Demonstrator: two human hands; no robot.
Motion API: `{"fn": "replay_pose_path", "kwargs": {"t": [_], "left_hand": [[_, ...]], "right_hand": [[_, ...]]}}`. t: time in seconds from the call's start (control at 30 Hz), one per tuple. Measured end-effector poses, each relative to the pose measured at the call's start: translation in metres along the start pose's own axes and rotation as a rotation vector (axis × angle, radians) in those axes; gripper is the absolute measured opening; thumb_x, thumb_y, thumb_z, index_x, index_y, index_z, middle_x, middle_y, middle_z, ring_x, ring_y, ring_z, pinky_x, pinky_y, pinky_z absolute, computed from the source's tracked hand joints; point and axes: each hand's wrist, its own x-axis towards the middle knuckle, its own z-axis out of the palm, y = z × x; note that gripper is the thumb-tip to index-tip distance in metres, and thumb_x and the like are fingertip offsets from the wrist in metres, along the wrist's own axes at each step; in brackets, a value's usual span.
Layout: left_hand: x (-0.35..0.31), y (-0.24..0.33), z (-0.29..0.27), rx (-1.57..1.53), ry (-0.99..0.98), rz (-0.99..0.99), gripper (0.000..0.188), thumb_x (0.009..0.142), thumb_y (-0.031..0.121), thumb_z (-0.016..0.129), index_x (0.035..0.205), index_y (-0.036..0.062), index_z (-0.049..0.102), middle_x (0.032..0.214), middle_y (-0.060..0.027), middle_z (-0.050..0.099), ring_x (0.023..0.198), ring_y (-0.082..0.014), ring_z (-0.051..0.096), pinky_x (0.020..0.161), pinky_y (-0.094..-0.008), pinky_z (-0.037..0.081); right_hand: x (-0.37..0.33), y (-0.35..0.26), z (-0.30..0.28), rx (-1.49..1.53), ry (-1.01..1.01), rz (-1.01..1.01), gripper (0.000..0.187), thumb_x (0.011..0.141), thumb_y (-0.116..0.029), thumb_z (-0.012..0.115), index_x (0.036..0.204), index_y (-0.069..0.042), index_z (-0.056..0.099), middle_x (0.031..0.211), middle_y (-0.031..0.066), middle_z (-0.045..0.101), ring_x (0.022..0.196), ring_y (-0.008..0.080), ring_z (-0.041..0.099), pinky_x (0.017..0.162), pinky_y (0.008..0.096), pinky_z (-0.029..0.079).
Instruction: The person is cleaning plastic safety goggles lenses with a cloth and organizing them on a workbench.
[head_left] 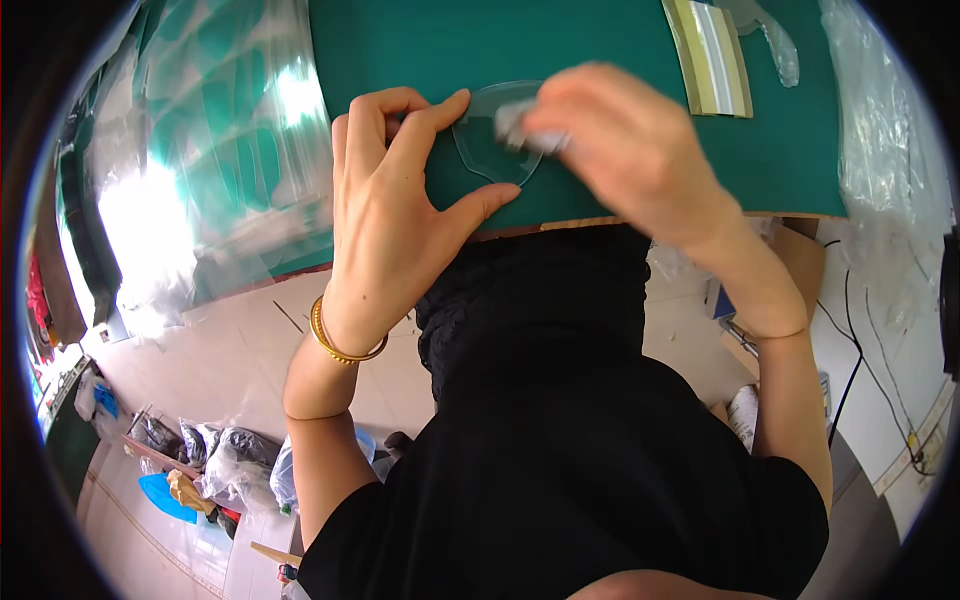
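Observation:
A clear, thin plastic piece with a rounded, angled outline lies flat on the green tabletop. My left hand braces it, index fingertip on its upper left edge and thumb on its lower edge. A crumpled whitish-grey wad, perhaps cloth or tissue, is pinched in the fingers of my right hand. That hand is smeared by motion, with the wad over the right part of the clear piece; whether they touch cannot be made out.
Clear plastic sheets with cut shapes cover the table's left side. A yellow and silver strip and a clear curved piece lie at the far right. Plastic film hangs at the right edge; bagged items sit low at left.

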Motion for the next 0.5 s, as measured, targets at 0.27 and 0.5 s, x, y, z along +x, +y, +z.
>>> {"fn": "replay_pose_path", "kwargs": {"t": [0.27, 0.5], "left_hand": [[0.002, -0.003, 0.004, -0.027, 0.010, 0.006, 0.062, 0.059, 0.019, 0.091, 0.116, 0.0040, 0.069, 0.110, -0.0091, 0.053, 0.098, -0.0292, 0.051, 0.084, -0.0381, 0.047], [-0.003, -0.001, 0.003, -0.053, 0.008, -0.013, 0.063, 0.060, 0.017, 0.090, 0.117, 0.0030, 0.068, 0.110, -0.0084, 0.053, 0.098, -0.0283, 0.051, 0.084, -0.0380, 0.047]], "right_hand": [[0.003, 0.011, 0.002, -0.162, 0.152, 0.111, 0.024, 0.074, 0.004, 0.075, 0.096, -0.001, 0.067, 0.094, 0.0094, 0.063, 0.080, 0.0245, 0.065, 0.067, 0.0309, 0.053], [-0.057, -0.008, -0.025, -0.194, 0.172, 0.342, 0.025, 0.073, 0.010, 0.076, 0.094, 0.000, 0.069, 0.094, 0.0118, 0.065, 0.078, 0.0240, 0.064, 0.067, 0.0289, 0.052]]}}
